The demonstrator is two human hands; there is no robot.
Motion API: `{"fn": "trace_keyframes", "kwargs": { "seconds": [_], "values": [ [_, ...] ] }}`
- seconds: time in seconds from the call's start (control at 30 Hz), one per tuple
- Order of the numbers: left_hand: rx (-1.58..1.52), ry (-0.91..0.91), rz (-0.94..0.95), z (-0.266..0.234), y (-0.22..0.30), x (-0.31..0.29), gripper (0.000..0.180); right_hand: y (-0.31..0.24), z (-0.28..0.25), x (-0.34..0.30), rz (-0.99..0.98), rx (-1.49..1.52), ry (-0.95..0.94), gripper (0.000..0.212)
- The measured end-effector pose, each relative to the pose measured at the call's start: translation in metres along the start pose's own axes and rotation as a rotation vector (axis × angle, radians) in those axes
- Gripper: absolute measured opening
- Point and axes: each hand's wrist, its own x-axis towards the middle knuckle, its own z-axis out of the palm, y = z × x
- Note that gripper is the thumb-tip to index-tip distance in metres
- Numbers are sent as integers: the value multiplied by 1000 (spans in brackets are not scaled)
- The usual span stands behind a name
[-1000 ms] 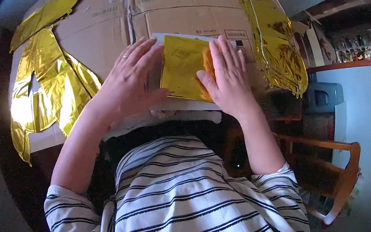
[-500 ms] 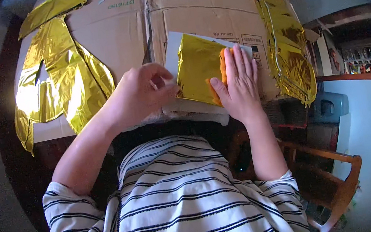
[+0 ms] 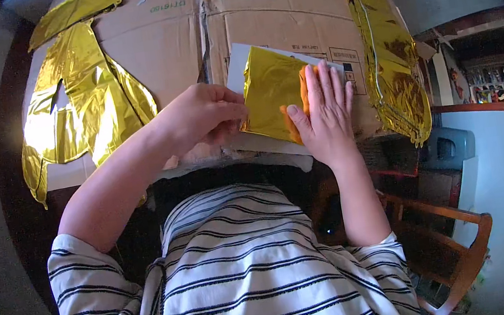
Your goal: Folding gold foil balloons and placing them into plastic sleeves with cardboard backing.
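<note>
A folded gold foil sheet (image 3: 268,87) lies over a white sheet (image 3: 240,56), which shows along its far and left edges. My left hand (image 3: 210,115) is at the foil's left edge, fingertips pinched together on its margin; part of the fingers is hidden behind the hand. My right hand (image 3: 326,108) rests flat across the foil's right side, fingers stretched out and palm down. Soft orange material (image 3: 290,123), perhaps cloth, sticks out along the left side of that hand; most of it is hidden beneath.
Flattened cardboard (image 3: 151,55) covers the work surface. Cut gold foil pieces (image 3: 77,85) lie at the left, and another long gold foil piece (image 3: 392,54) hangs over the right edge. A wooden chair (image 3: 456,257) and a blue-grey plastic stool (image 3: 450,146) stand at the right.
My left hand has moved slightly right and down to the foil's left edge, its fingers closing there. The right hand stays pressed in nearly the same place.
</note>
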Motion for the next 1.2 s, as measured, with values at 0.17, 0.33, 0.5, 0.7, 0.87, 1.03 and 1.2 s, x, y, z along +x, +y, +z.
{"fn": "trace_keyframes", "kwargs": {
  "seconds": [0.17,0.33,0.5,0.7,0.87,1.03,1.2],
  "values": [
    [34,-12,-59,6,8,-4,21,-2,-2,0,19,-5,-17,77],
    [170,1,-105,4,1,-6,23,-2,-1,1,10,20,-17,78],
    [309,14,-63,4,-2,-1,22,-1,-1,0,14,-37,-15,76],
    [353,35,-68,6,3,-4,22,-1,0,-1,7,-28,3,77],
    [337,39,-72,3,-4,1,20,-1,-1,0,-3,-7,-17,79],
    [329,54,-92,4,-3,3,18,-2,-1,-1,15,-37,-18,77],
    [379,61,-86,6,3,-1,20,-1,0,0,7,-11,-14,80]
  ]
}}
